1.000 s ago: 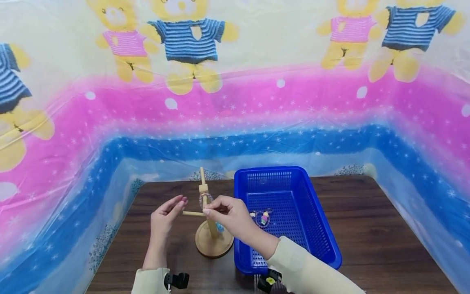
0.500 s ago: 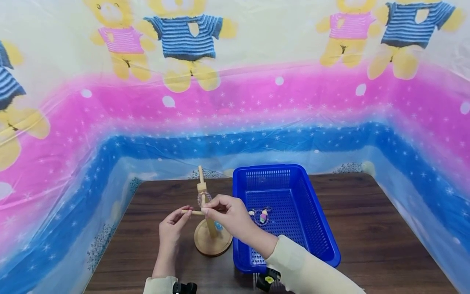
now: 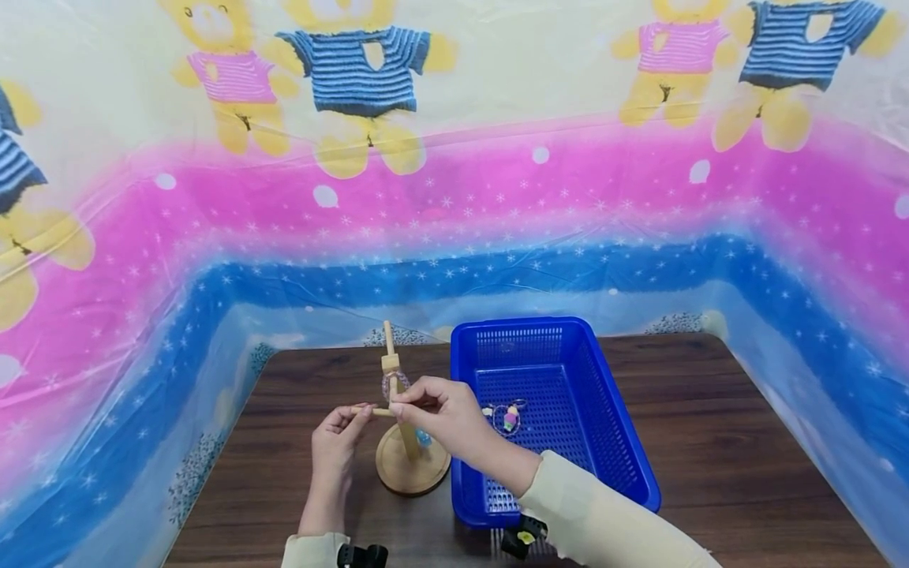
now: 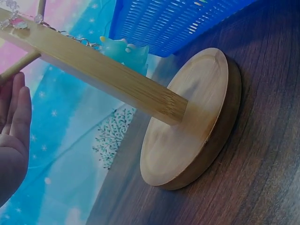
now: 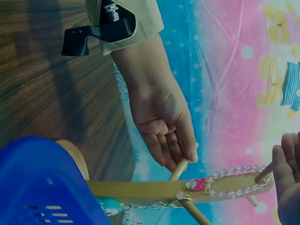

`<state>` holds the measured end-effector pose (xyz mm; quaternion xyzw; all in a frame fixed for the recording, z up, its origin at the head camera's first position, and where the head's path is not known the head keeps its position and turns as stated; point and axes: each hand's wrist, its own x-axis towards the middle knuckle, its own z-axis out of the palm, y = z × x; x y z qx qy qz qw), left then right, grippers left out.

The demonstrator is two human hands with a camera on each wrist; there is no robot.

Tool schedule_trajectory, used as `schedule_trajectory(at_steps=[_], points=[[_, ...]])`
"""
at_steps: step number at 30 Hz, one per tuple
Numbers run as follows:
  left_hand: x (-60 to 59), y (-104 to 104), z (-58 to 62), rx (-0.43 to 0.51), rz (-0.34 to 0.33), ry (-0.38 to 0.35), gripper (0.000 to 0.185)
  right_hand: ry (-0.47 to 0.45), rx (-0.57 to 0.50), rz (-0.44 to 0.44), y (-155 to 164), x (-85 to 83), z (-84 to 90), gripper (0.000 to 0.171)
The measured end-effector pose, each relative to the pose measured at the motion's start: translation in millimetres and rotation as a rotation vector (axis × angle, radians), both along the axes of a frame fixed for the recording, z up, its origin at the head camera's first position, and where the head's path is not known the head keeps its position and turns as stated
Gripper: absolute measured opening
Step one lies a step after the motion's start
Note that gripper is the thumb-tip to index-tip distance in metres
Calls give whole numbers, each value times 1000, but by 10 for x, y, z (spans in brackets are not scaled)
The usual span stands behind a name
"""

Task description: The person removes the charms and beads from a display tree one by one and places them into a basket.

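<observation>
A wooden stand (image 3: 408, 465) with a round base and several pegs stands upright on the table. My left hand (image 3: 337, 442) pinches the end of its left-pointing peg (image 4: 21, 66) between thumb and fingers. My right hand (image 3: 443, 410) pinches at the tip of another peg (image 5: 265, 172), which points toward me. Around that peg hangs a clear beaded bracelet (image 5: 234, 192) with a pink charm bead; the right fingers partly hide it in the head view. Lower down, a teal figure charm (image 4: 124, 54) dangles from a chain beside the post.
Just right of the stand sits a blue perforated basket (image 3: 470, 481). Inside it lie a beaded bracelet with colourful charms (image 3: 510, 420) and a small pale piece. A dark wooden table (image 3: 738, 442) is backed by a bear-print curtain (image 3: 540, 205).
My left hand has moved right from beside the left peg and now pinches its end. The right hand stays at the peg with the bracelet.
</observation>
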<state>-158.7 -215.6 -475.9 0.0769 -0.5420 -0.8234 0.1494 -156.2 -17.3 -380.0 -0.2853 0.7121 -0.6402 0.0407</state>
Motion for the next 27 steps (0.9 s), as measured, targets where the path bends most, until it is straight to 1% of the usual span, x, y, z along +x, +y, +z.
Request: schedule_trajectory(at_steps=[4,9,13,17,19,24,27], points=[[-6,-10,-8,14,-13,12,35,2,46,15,30,-14,34,14],[-15,-23,-19,5,-20,30,35,45,111,37,64,-44,92,15],[-16,-23,-21,2,-19,36,36,52,123,46,94,-72,131,15],[-19,-17,-21,2,-11,29,37,36,121,33,108,-102,132,15],[-22,-15,-23,-2,-4,20,37,24,121,12,102,-127,108,16],[-25,-12,-23,-2,6,2,37,-21,129,-84,51,-223,-8,17],[-20,-11,-25,4,5,3,37,-42,132,-133,14,-264,-70,16]])
